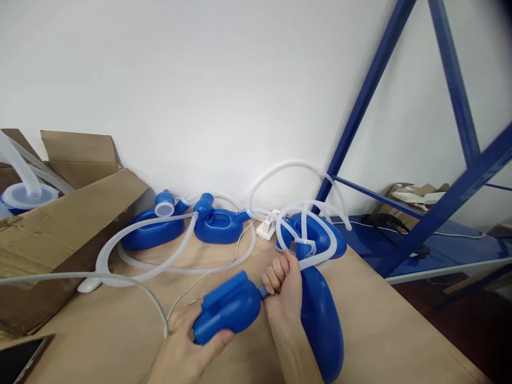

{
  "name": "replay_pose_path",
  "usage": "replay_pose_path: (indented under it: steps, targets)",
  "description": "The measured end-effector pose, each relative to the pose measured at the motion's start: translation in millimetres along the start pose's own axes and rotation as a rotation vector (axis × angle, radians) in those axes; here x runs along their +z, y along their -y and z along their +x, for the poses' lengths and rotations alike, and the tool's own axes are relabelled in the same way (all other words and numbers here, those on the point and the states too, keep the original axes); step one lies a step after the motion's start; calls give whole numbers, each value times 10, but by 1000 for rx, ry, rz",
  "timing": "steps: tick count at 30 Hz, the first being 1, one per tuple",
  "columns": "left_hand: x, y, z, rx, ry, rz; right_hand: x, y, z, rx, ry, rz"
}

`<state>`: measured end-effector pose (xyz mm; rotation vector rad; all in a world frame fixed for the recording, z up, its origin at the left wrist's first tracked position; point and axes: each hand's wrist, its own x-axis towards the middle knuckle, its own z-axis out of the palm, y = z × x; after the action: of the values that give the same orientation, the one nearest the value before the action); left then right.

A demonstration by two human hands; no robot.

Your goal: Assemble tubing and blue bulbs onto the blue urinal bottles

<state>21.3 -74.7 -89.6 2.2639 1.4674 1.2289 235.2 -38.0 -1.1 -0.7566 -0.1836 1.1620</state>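
Observation:
My left hand (182, 352) grips the rear of a blue plastic container (228, 306) lying on the wooden table (380, 330). My right hand (285, 285) is closed around the container's narrow spout end and a translucent white tube (320, 258) that leads off it. Just right of my right wrist lies another blue container (322, 320). A third one (314, 232) wrapped in tubing sits behind my right hand.
Two more blue containers (154, 226) (220, 221) with looped white tubes rest against the white wall. An open cardboard box (56, 224) holding tubing stands at left. A white power strip (267, 226) lies by the wall. Blue metal shelving (440, 213) rises at right.

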Motion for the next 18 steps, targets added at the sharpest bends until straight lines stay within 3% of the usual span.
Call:
replay_pose_path:
  steps: [2,4,7,10,12,14,16,18]
  targets:
    - [-71,21,-12,311,-50,142,-11,9,-2,-26,47,-37]
    - [-149,-21,-2,495,-79,204,-25,20,-2,-24,85,-56]
    - [-222,-102,-8,608,-104,296,-34,42,-5,-10,92,-55]
    - [-207,-99,-50,606,-100,284,-26,57,-21,-4,18,-15]
    - [-165,-62,-76,508,-94,185,-23,58,-40,-10,-16,10]
    - [-120,-47,-81,309,-43,10,-30,52,-60,-7,5,10]
    - [-92,-84,-50,-56,71,-268,-48,51,-75,19,66,-4]
    - [-89,-164,13,-548,252,-597,-80,78,-77,66,137,-12]
